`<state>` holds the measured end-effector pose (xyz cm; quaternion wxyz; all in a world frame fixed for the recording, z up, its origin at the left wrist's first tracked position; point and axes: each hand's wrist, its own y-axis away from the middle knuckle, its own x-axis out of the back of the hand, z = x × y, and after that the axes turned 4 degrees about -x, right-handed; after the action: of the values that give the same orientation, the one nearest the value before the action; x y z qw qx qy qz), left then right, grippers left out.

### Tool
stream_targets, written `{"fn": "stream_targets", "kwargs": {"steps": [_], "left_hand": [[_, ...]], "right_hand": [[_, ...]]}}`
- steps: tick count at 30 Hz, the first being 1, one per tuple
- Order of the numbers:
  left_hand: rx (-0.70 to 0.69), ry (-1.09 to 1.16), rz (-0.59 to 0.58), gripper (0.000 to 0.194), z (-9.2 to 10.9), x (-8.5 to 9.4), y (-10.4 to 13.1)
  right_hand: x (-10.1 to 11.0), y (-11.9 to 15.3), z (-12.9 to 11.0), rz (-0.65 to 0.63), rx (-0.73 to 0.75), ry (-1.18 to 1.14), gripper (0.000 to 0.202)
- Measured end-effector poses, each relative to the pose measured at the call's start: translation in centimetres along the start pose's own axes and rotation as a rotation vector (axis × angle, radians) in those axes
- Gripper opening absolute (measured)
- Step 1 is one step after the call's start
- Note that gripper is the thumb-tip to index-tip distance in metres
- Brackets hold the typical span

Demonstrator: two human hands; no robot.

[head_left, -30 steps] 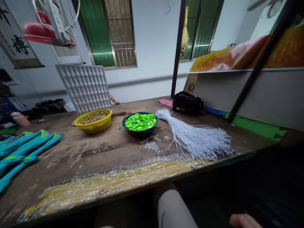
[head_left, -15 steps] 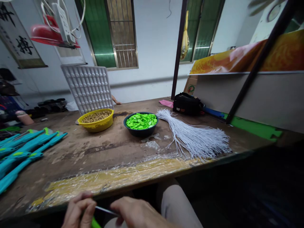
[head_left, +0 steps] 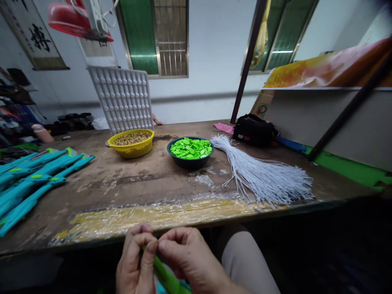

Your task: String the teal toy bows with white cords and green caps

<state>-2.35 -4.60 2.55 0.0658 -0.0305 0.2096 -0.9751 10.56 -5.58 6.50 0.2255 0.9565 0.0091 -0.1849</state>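
Note:
Both of my hands are at the table's near edge, fingertips meeting. My left hand [head_left: 136, 261] is closed around the tip of a bright green tapered piece [head_left: 167, 274], which runs down toward my lap with some teal at its lower end. Thumb and fingers of my right hand [head_left: 192, 259] are pinched together at that same tip; whatever they hold is hidden. Beyond lie a dark bowl [head_left: 190, 163] of small green plastic pieces [head_left: 191, 148], a yellow basin [head_left: 134, 152] of brass-coloured rings [head_left: 131, 137] and a bundle of white cords [head_left: 263, 173].
Several long teal items with green accents [head_left: 39, 179] lie at the left of the wooden table [head_left: 122, 179]. A grey moulded tray [head_left: 125, 100] stands behind the basin, with another person's hand [head_left: 157, 120] beside it. A black bag [head_left: 255, 130] sits at the back right.
My hands have come together and now meet at the green piece's tip. The thin pale strand seen between them before no longer shows. The view has shifted left and down.

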Motion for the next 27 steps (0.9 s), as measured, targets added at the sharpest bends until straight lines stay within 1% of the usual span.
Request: {"fn": "stream_targets", "kwargs": {"steps": [1, 2, 4, 5, 6, 8, 11, 15, 16, 18, 21, 23, 24, 27], "left_hand": [[0.079, 0.148, 0.017, 0.016, 0.0, -0.1, -0.1], [0.162, 0.306, 0.041, 0.016, -0.1, -0.2, -0.2], [0.307, 0.553, 0.09, 0.03, -0.2, -0.2, -0.5], [0.36, 0.626, 0.104, 0.035, -0.4, -0.2, -0.6], [0.397, 0.668, 0.106, 0.036, -0.5, -0.2, -0.6], [0.454, 0.749, 0.111, 0.031, -1.0, 0.0, -0.5], [0.542, 0.854, 0.129, 0.027, -2.0, 0.4, 0.3], [0.657, 0.845, 0.231, 0.031, -3.5, 1.1, 1.5], [0.663, 0.841, 0.242, 0.031, -3.7, 1.2, 1.8], [0.627, 0.862, 0.214, 0.03, -3.7, 1.6, 1.9], [0.526, 0.975, 0.08, 0.024, -3.1, 2.1, 1.5], [0.486, 1.076, -0.007, 0.024, -2.5, 2.3, 1.1], [0.476, 1.127, -0.035, 0.023, -2.3, 2.4, 1.0], [0.444, 1.249, -0.061, 0.02, -2.2, 2.5, 0.8]], "right_hand": [[-0.2, 0.2, -0.2, 0.001, 0.032, -0.002, 0.036], [-0.3, 0.5, -0.5, -0.011, 0.058, 0.005, 0.036], [-0.4, 0.7, -1.3, -0.065, 0.092, 0.041, 0.032], [-0.4, 0.8, -1.6, -0.098, 0.112, 0.069, 0.028], [-0.3, 0.8, -2.0, -0.13, 0.141, 0.11, 0.025], [-0.2, 0.7, -2.5, -0.172, 0.222, 0.231, 0.02], [-0.1, 0.5, -2.8, -0.143, 0.333, 0.459, 0.014], [-0.1, -0.3, -1.8, -0.102, 0.506, 0.691, 0.013], [-0.1, -0.5, -1.4, -0.098, 0.55, 0.731, 0.013], [-0.2, -0.9, -0.8, -0.091, 0.594, 0.781, 0.014], [-0.7, -1.1, -0.3, -0.1, 0.572, 0.759, 0.014], [-1.1, -0.8, -0.3, -0.145, 0.563, 0.724, 0.015], [-1.4, -0.7, -0.4, -0.178, 0.582, 0.714, 0.015], [-2.1, -0.2, -0.4, -0.261, 0.715, 0.739, 0.016]]}}
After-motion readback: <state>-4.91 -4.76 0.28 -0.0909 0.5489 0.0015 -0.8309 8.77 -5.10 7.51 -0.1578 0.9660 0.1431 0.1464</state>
